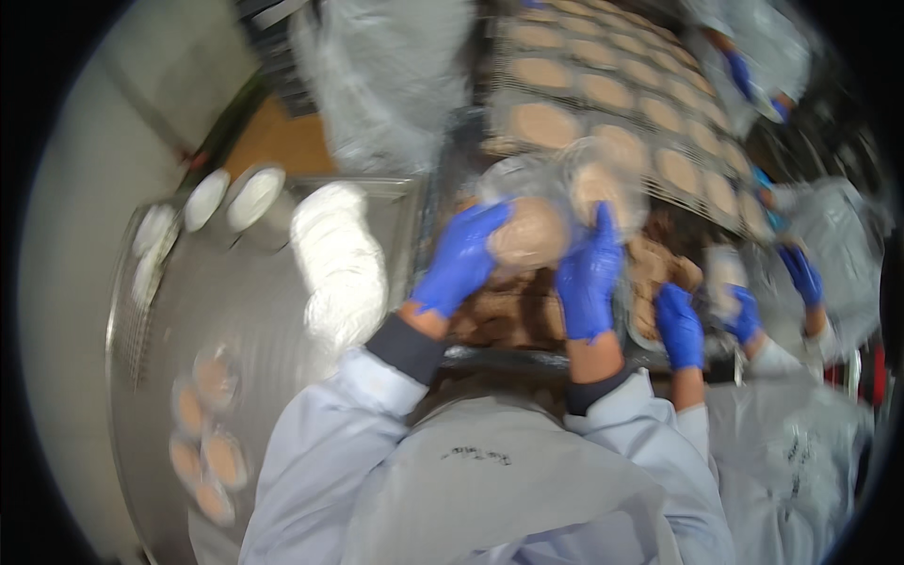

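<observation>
Here, two blue-gloved hands (461, 259) at perhaps two blurred patties (532, 234).

The left hand (461, 262) and right hand (589, 281) wear blue gloves (591, 306) ending at the wrist. Dark cuffs (407, 347) extend from loose, creased, pale bluish-white sleeves (325, 443). A greyish apron (480, 508) covers the torso, bearing a small dark marking (477, 456), blurred, across its front.

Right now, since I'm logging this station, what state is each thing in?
Left hand: gloved, gripping tan disc
Tan disc: held, blurred
Right hand: gloved, at film-edged disc, grip unclear
Film-edged disc: blurred
White pile: lying in an overlapping row
Brown chunks: loose, heaped
Rack discs: laid in rows
Tabletop discs: five, loosely clustered
</observation>
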`<state>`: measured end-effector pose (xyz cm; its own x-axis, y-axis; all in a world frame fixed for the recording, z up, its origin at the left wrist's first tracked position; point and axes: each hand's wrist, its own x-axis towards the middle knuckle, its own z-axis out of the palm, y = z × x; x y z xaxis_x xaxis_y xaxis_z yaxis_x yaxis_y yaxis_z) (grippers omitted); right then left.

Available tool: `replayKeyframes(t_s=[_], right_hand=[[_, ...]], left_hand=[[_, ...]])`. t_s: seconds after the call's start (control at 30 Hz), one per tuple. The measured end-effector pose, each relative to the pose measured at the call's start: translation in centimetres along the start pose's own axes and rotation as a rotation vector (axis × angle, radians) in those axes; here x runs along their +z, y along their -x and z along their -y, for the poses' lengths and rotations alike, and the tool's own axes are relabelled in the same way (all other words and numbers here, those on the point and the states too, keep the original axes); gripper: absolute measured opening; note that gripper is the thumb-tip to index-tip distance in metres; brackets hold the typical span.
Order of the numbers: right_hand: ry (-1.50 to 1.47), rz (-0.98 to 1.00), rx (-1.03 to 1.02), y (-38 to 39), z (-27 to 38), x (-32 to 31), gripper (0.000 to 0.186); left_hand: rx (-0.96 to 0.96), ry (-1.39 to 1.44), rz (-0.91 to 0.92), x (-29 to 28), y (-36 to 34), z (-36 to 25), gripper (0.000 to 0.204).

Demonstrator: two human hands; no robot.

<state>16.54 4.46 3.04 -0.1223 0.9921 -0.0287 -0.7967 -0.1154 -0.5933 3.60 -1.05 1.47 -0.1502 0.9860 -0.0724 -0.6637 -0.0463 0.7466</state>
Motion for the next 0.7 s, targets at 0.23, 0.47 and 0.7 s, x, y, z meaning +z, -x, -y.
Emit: replayKeyframes(t_s=[0.23, 0.47, 0.7], right_hand=[[0.411, -0.087, 0.293, -3.6, 3.8, -7.8, 0.062], [0.476, -0.048, 0.199, -6.6, 5.9, -3.7, 0.059], [0.474, 0.158, 0.251, -1.5, 6.3, -0.7, 0.046]], left_hand=[[-0.140, 0.406, -0.042, -1.4, -4.9, 2.3, 0.058], [0.022, 0.109, -0.001, 2.7, -8.3, 1.0, 0.047], [-0.104, 0.226, 0.001, 1.8, -3.1, 0.0, 0.040]])
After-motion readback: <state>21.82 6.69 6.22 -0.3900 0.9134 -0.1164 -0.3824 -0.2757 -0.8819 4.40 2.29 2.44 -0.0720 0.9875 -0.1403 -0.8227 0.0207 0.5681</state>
